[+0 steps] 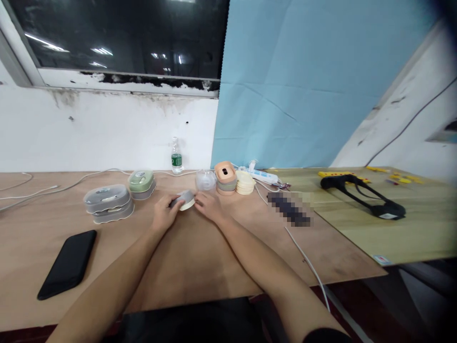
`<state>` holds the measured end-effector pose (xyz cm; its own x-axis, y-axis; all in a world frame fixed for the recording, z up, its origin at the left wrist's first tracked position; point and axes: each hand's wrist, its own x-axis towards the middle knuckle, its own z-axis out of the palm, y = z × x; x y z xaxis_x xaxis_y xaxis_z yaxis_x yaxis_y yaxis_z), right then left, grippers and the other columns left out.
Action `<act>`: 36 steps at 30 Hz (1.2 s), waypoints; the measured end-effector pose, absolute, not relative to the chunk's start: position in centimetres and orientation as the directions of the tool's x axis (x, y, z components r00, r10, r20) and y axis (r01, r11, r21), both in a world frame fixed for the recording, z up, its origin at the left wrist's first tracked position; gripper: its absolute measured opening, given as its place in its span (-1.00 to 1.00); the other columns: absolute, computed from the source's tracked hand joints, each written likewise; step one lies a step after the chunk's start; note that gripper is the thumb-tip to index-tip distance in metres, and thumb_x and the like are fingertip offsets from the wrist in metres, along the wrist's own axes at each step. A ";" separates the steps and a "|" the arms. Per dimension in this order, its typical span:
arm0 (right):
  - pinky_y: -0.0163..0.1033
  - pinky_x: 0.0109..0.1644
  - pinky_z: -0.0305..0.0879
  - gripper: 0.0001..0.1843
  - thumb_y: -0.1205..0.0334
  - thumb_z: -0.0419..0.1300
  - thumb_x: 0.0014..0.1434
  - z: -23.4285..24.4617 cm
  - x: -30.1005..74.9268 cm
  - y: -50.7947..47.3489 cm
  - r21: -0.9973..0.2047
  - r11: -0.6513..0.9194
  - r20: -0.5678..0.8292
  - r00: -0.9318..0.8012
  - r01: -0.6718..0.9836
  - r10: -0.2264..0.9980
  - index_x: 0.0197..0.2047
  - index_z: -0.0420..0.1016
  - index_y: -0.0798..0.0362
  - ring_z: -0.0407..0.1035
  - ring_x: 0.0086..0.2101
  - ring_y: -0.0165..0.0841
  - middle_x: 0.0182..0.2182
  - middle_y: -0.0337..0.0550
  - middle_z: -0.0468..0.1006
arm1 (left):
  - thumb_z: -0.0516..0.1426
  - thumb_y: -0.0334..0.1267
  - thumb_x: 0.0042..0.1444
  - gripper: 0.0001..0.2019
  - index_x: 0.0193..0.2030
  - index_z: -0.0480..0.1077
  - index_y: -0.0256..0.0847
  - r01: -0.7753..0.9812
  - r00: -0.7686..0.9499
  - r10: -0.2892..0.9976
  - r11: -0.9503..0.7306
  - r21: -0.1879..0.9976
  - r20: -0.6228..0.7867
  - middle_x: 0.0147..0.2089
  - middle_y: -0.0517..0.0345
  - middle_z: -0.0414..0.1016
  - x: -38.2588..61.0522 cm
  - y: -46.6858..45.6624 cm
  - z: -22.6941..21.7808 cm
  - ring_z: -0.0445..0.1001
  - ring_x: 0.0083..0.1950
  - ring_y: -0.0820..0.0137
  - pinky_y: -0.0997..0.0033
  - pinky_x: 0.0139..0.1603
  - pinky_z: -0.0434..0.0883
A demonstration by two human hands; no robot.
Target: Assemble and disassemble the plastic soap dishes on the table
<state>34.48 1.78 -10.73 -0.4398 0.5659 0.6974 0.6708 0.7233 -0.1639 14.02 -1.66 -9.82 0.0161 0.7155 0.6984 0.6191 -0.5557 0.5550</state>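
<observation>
A small container [186, 201], grey on top with a cream lower edge, is between my two hands in the middle of the table. My left hand [165, 209] grips its left side, with the thumb in front and the fingers behind. On the right side, the bent fingers of my right hand [208, 206] close on its edge. Just behind my right hand are a clear plastic piece [206, 181], a stack of peach and grey box parts [225, 178] and a pile of cream lids [245, 183].
To the left sit stacked grey boxes [109, 202], a green-lidded box [141, 183] and a black phone [67, 264]. A water bottle [176, 159] stands by the wall. A power strip [264, 177], a white cable [309, 264] and a black frame-like object [364, 197] are to the right.
</observation>
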 end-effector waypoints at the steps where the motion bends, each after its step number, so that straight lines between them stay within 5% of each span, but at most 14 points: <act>1: -0.25 -0.11 0.26 -0.91 0.29 0.12 0.18 -10.7 34.4 1.7 -0.143 0.726 0.693 -0.456 0.672 0.559 -0.29 0.46 0.01 0.38 -0.22 -0.33 -0.25 -0.14 0.55 | 0.15 -0.04 0.10 -0.74 -0.22 0.50 -0.17 0.601 -0.020 0.719 -0.547 0.583 0.695 -0.25 0.09 0.57 14.0 -1.7 -9.7 0.51 -0.24 0.33 0.37 -0.17 0.40; 7: -0.25 -0.17 0.24 -0.82 0.25 0.02 0.24 -10.3 34.7 1.5 -0.097 0.706 0.687 -0.466 0.701 0.557 -0.29 0.45 0.03 0.36 -0.27 -0.32 -0.34 -0.12 0.52 | 0.09 -0.04 0.14 -0.69 -0.17 0.48 -0.23 0.504 -0.292 0.714 -0.451 0.737 0.636 -0.22 0.07 0.56 13.6 -1.3 -9.3 0.50 -0.20 0.32 0.37 -0.14 0.40; 11: -0.23 -0.07 0.23 -0.76 0.16 -0.05 0.29 -10.1 35.9 1.8 -0.244 0.652 0.725 -0.311 0.718 0.614 -0.21 0.42 0.01 0.36 -0.19 -0.29 -0.23 -0.07 0.52 | 0.04 -0.05 0.18 -0.68 -0.12 0.43 -0.23 0.494 -0.348 0.689 -0.442 0.749 0.636 -0.15 0.04 0.53 13.1 -1.0 -9.3 0.48 -0.12 0.31 0.35 -0.05 0.38; 16: -0.23 -0.19 0.25 -0.69 0.01 -0.07 0.26 -10.2 38.6 3.5 -0.592 0.452 0.741 0.231 0.667 0.631 -0.26 0.36 0.04 0.34 -0.34 -0.30 -0.38 -0.12 0.47 | 0.00 -0.05 0.21 -0.68 -0.11 0.42 -0.22 0.534 -0.302 0.706 -0.431 0.727 0.641 -0.13 0.03 0.52 13.1 -1.2 -9.1 0.47 -0.08 0.28 0.31 -0.02 0.37; 22: -0.25 -0.25 0.27 -0.75 0.08 -0.13 0.21 -10.3 45.5 6.2 -0.907 0.295 0.384 0.878 0.300 0.287 -0.34 0.25 0.02 0.34 -0.47 -0.34 -0.55 -0.22 0.38 | -0.02 -0.05 0.23 -0.68 -0.22 0.44 -0.22 0.570 -0.258 0.723 -0.422 0.705 0.641 -0.25 0.09 0.51 13.2 -1.3 -9.0 0.45 -0.19 0.31 0.36 -0.13 0.36; 27: -0.19 -0.24 0.29 -0.83 0.17 -0.07 0.08 -11.8 50.5 7.1 -0.978 0.142 0.169 0.978 0.151 0.123 -0.49 0.23 -0.01 0.37 -0.39 -0.24 -0.54 -0.12 0.43 | -0.06 -0.04 0.25 -0.65 -0.31 0.41 -0.23 0.582 -0.267 0.731 -0.397 0.709 0.628 -0.34 0.14 0.46 12.7 -1.1 -9.3 0.41 -0.27 0.36 0.42 -0.24 0.31; 36: -0.21 -0.27 0.31 -0.85 0.17 0.06 -0.07 -13.1 51.0 8.4 -0.969 0.150 0.226 0.953 0.198 0.202 -0.59 0.21 -0.01 0.33 -0.44 -0.28 -0.58 -0.21 0.42 | -0.05 -0.04 0.24 -0.66 -0.34 0.40 -0.22 0.593 -0.212 0.745 -0.416 0.689 0.632 -0.35 0.14 0.47 12.7 -1.0 -9.6 0.41 -0.28 0.36 0.44 -0.25 0.30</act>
